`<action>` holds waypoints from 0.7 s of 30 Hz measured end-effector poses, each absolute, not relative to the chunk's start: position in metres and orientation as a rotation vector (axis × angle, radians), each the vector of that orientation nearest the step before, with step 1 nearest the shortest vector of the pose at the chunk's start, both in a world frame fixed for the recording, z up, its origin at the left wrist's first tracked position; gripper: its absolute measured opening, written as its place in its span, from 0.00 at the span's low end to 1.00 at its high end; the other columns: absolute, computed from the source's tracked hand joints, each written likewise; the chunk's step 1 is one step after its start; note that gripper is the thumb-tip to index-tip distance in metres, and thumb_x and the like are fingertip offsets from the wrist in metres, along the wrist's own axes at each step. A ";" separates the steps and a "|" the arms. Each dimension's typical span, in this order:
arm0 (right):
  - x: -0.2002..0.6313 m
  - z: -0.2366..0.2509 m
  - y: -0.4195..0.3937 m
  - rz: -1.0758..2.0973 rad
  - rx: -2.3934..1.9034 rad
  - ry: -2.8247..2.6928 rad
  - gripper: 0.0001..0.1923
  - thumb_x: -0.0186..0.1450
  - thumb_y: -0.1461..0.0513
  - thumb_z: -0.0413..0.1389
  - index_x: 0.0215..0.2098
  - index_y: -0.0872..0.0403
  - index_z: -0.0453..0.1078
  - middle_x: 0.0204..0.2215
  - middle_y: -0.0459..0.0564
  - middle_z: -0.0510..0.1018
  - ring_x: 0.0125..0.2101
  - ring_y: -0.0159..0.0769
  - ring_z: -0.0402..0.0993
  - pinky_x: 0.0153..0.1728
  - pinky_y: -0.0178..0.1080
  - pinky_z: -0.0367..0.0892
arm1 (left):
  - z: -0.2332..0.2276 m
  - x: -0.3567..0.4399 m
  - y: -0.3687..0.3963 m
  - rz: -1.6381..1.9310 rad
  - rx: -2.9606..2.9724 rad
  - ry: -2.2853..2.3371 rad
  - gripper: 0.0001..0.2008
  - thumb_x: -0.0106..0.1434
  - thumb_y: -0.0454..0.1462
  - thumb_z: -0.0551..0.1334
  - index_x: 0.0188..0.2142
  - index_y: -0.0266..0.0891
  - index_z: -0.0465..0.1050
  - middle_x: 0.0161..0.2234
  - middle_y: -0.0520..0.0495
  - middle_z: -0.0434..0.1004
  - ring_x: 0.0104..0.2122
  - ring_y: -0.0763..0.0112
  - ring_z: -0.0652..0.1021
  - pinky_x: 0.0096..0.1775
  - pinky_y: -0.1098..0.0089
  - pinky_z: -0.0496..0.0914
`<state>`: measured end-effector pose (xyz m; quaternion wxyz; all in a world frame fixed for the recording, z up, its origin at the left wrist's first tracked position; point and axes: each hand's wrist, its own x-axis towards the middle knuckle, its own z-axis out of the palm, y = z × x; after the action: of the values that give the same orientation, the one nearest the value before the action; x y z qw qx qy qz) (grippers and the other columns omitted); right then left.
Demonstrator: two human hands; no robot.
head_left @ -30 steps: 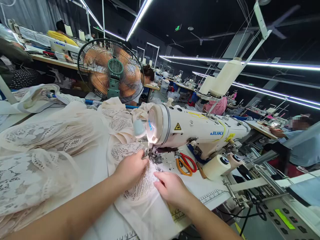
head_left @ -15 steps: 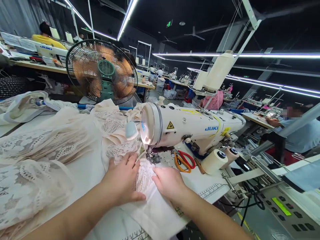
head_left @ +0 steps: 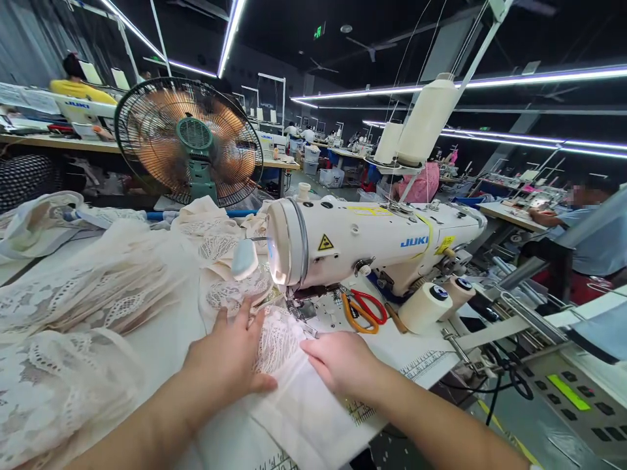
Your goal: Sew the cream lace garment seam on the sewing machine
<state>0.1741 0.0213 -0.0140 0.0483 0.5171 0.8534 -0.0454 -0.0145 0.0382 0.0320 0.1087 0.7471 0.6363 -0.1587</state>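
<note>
A cream lace garment piece (head_left: pixel 280 339) with a plain white panel (head_left: pixel 304 411) lies just in front of the sewing machine's needle area (head_left: pixel 302 307). My left hand (head_left: pixel 228 352) rests on the lace's left side, fingers spread and thumb stretched toward the plain panel. On the other side, my right hand (head_left: pixel 340 362) is closed, pinching the piece's right edge between thumb and forefinger. A small grey sliver shows by those fingertips; its kind cannot be made out. The white sewing machine (head_left: pixel 333 245) stands right behind both hands, its lamp lighting the lace.
Orange-and-red-handled snips (head_left: pixel 362 312) lie beside cream thread cones (head_left: pixel 425 308) on the right. More lace pieces (head_left: pixel 93 281) are heaped at left. A large fan (head_left: pixel 193 140) stands behind them. A control panel (head_left: pixel 568 391) is at lower right. People sit at other machines.
The view has shifted a little. My hands have drawn the lace slightly away from the needle area, and more of the lace and metal plate shows between them.
</note>
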 end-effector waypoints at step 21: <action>0.136 0.013 0.038 -0.307 1.629 2.233 0.49 0.49 0.71 0.61 0.67 0.54 0.52 0.29 0.59 0.80 0.29 0.52 0.76 0.22 0.41 0.65 | 0.014 -0.041 0.077 -0.246 2.296 1.823 0.51 0.51 0.51 0.65 0.67 0.32 0.46 0.68 0.33 0.38 0.65 0.42 0.50 0.57 0.52 0.64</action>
<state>0.1360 0.0378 0.0132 0.1792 0.5761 0.7900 -0.1087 -0.0414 0.0767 0.0136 0.0995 0.7766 0.6165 -0.0831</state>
